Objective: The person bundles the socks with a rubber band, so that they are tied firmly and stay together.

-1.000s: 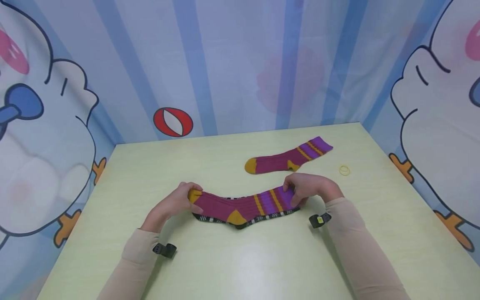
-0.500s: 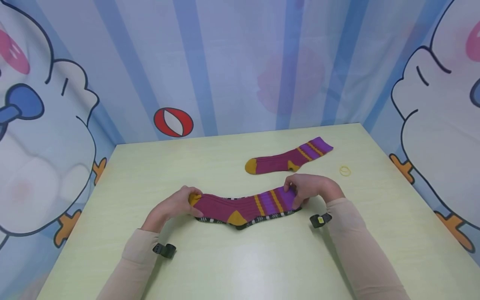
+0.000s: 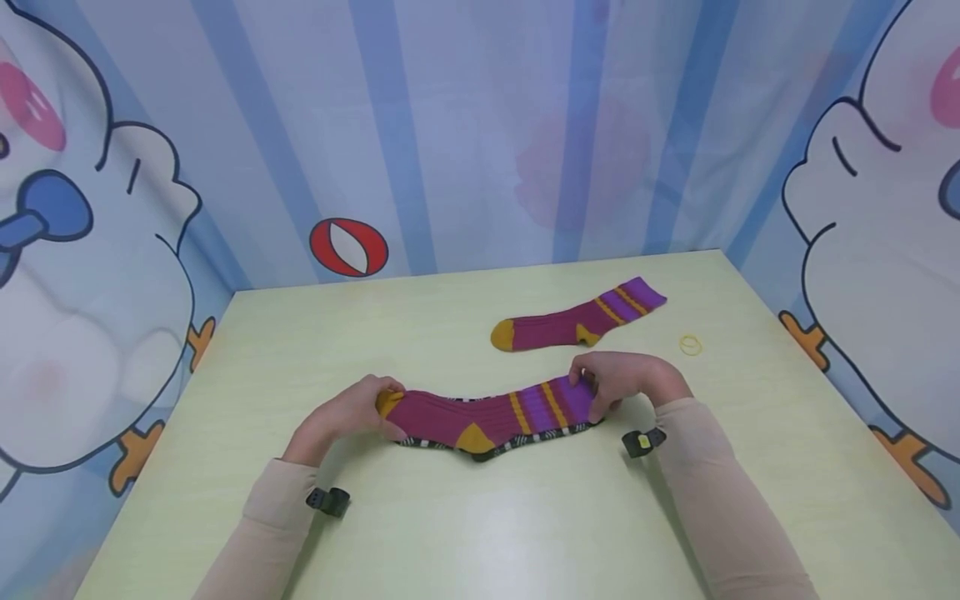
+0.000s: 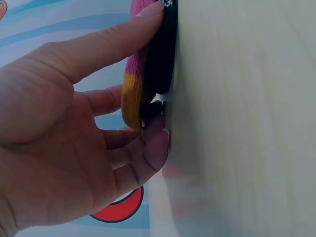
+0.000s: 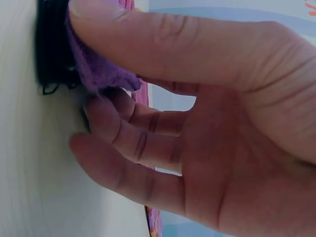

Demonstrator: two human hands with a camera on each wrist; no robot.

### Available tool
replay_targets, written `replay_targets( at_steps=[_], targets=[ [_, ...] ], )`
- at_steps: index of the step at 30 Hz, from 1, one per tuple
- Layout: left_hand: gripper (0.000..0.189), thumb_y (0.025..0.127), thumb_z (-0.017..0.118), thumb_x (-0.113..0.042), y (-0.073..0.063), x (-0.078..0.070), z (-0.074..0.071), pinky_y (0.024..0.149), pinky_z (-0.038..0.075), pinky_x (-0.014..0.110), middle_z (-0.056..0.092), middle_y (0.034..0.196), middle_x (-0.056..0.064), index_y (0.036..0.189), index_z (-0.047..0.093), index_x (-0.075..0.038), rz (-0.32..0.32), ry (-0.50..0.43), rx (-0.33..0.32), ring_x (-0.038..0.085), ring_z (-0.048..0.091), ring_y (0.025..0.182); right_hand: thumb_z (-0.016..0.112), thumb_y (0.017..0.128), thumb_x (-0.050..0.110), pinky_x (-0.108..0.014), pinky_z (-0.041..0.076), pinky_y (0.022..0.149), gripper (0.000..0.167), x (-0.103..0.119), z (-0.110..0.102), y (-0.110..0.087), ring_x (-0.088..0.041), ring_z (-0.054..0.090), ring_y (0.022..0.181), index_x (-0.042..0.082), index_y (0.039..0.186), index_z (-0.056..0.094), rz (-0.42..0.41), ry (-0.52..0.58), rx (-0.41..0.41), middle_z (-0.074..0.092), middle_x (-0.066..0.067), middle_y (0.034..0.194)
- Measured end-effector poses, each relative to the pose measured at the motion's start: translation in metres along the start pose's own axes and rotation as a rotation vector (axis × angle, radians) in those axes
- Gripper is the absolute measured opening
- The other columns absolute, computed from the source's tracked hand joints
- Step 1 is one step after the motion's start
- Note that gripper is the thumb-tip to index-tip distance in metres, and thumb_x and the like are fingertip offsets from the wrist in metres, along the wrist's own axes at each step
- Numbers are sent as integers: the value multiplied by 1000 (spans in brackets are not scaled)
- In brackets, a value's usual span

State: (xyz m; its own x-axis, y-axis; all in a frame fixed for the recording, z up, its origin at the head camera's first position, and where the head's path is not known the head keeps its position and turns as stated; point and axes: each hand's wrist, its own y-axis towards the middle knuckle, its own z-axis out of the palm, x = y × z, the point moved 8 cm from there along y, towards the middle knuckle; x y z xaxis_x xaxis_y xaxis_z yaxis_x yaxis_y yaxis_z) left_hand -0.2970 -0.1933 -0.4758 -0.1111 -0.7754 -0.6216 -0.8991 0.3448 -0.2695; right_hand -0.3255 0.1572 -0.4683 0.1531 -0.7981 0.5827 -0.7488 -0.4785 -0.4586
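Note:
A maroon sock (image 3: 442, 417) with mustard toe and heel and a purple striped cuff lies on top of a black-and-white patterned sock (image 3: 482, 456), whose edges show along both sides. My left hand (image 3: 352, 412) holds the toe end, its thumb on the near side and fingers curling beneath the mustard tip (image 4: 132, 101) in the left wrist view. At the opposite end my right hand (image 3: 618, 382) pinches the purple cuff (image 5: 101, 69), thumb on top. The dark sock (image 5: 54, 49) sits under that cuff, close to the table.
Behind the right hand, a matching maroon sock (image 3: 547, 329) lies flat on the pale table (image 3: 495, 533). Two thin yellow rubber bands (image 3: 690, 345) rest to its right. A striped blue curtain wall (image 3: 480, 133) rises at the table's back edge, with printed cartoon panels either side.
The left fingers have drawn in around the toe end, bunching the mustard tip and covering the lower sock's end. My right hand stays at the cuff with hardly any shift.

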Motion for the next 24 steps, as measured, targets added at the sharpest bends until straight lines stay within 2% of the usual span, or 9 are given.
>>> replay_targets(
  at_steps=[19,24],
  targets=[
    [69,75,90,-22,-5,2,1,95,45,48,53,122,13,132,56,-5,2,5,-1,29,50,110,86,78,9,-33,55,71,47,-1,1,-1,-24,55,93,11,115,58,-63,3,18,55,-10,111],
    [76,77,88,-31,-6,0,-4,91,49,46,53,126,14,139,51,-8,-9,18,3,29,51,111,83,82,14,-38,53,80,40,3,-11,-6,-24,57,100,13,118,65,-102,-40,-38,59,-8,115]
  ],
)
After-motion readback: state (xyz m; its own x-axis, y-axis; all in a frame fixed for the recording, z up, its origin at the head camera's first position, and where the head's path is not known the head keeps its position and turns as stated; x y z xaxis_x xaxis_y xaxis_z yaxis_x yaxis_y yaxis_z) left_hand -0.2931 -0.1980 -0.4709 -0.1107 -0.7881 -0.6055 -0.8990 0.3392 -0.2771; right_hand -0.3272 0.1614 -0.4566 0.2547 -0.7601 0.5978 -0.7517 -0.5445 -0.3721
